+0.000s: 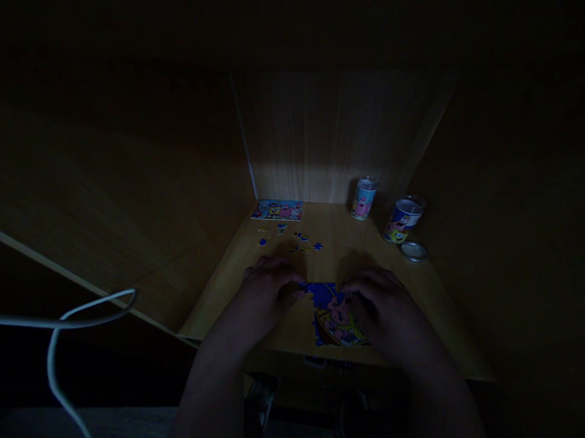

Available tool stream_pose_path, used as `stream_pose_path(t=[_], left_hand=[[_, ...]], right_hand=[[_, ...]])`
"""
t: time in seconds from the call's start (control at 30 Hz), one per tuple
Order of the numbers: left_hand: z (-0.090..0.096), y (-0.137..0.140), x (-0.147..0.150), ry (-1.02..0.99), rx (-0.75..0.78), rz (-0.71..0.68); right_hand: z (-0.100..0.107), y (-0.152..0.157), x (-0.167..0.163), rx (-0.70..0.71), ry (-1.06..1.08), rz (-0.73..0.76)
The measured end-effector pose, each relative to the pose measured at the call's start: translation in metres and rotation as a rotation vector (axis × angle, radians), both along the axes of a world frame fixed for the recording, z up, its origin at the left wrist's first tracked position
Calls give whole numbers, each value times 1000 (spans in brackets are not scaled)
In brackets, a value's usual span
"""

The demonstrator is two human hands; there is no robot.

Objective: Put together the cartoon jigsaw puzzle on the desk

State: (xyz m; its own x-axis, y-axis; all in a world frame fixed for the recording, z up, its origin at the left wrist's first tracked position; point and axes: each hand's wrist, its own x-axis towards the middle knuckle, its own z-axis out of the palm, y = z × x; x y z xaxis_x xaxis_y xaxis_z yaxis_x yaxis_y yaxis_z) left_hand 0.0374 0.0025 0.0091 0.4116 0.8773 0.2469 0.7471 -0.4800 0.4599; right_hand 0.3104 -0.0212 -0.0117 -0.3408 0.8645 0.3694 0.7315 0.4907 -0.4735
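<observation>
A partly joined jigsaw puzzle [334,315], with a pink cartoon figure on blue, lies flat near the front edge of the wooden surface. At its upper left corner, my left hand [270,291] pinches a small blue puzzle piece [307,287] between thumb and fingertips. Curled over the right side of the puzzle is my right hand [379,302], its thumb and fingers closed at the upper edge and covering that part. Several loose puzzle pieces [296,236] lie scattered beyond my left hand. The scene is dark, so fine detail is hard to see.
A cartoon picture card [277,210] lies at the back left. Two cartoon-printed cans, a nearer can [401,220] and a farther can [364,200], stand at the back right beside a round lid [414,251]. Wooden panels enclose the surface. A white cable [59,326] hangs at left.
</observation>
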Motion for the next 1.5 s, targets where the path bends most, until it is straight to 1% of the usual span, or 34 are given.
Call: stream_pose_path(t=[0.3, 0.43, 0.6, 0.83, 0.97, 1.07, 1.17, 1.33, 1.4, 1.5], left_hand=[[-3, 2, 0, -38, 42, 19], [-1, 2, 2, -44, 19, -18], [4, 0, 5, -49, 11, -19], [10, -2, 11, -5, -12, -22], [8, -2, 8, 41, 35, -44], [11, -1, 0, 15, 120, 41], [17, -2, -14, 17, 177, 219], [28, -11, -39, 199, 71, 506], [30, -14, -45, 262, 20, 560], [30, -17, -47, 307, -28, 565]], right_hand=[[-1, -1, 0, 4, 3, 3], [1, 0, 0, 18, 9, 13], [2, 0, 0, 8, 0, 0], [1, 0, -1, 12, 3, 6], [1, 1, 0, 10, -3, 10], [1, 1, 1, 11, 4, 5], [1, 0, 1, 14, 14, -28], [0, 0, 1, 25, 40, -96], [-1, 0, 2, 27, 40, -104], [-2, 1, 3, 30, 38, -118]])
